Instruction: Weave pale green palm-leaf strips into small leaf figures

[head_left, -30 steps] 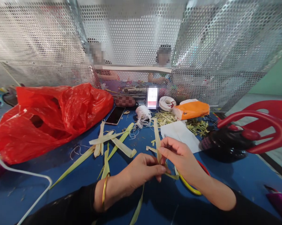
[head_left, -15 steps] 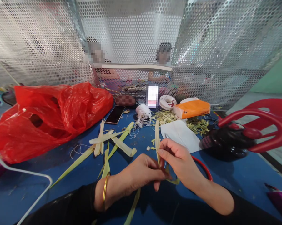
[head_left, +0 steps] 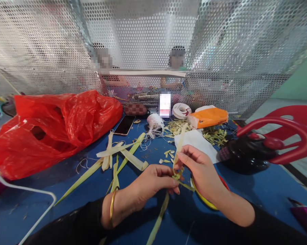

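While L fingers [head_left: 168,183] pinch the leaf fold [head_left: 177,176], R fingers [head_left: 192,149] hold the pale strip [head_left: 181,141], frame ctr, long axis steep, tip twd upper R.

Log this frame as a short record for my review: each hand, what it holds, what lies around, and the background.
left hand: pinches the folded part of a pale green leaf strip
right hand: grips that strip higher up, its end pointing away
table: blue
left side: red plastic bag, loose leaf strips
far middle: dark-screened phone lying flat, white thread bundle
right side: orange packet, black pot with red handle
background: perforated panel, two people beyond
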The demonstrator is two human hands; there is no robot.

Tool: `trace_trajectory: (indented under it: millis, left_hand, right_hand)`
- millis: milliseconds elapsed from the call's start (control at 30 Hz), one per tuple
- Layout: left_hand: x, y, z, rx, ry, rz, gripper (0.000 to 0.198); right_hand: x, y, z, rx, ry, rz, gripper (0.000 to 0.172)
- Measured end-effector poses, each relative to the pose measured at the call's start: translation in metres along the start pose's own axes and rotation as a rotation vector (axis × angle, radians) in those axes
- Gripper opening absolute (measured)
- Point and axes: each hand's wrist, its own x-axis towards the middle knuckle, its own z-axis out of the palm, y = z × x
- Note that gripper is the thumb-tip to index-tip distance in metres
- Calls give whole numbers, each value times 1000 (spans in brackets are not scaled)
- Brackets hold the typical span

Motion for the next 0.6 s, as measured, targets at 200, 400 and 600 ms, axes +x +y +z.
trace_trajectory:
  millis: [200,400,600]
  left_hand:
    - [2,-1,-1,15,75,16,24]
    - [1,-3,2,20,83,-77,18]
    - [1,-5,0,36,-19,-84,18]
  right_hand:
    - [0,0,1,1,1,3,21]
    - [-3,-1,5,-99,-50,24,20]
    - [-9,1,7,-58,-100,98,21]
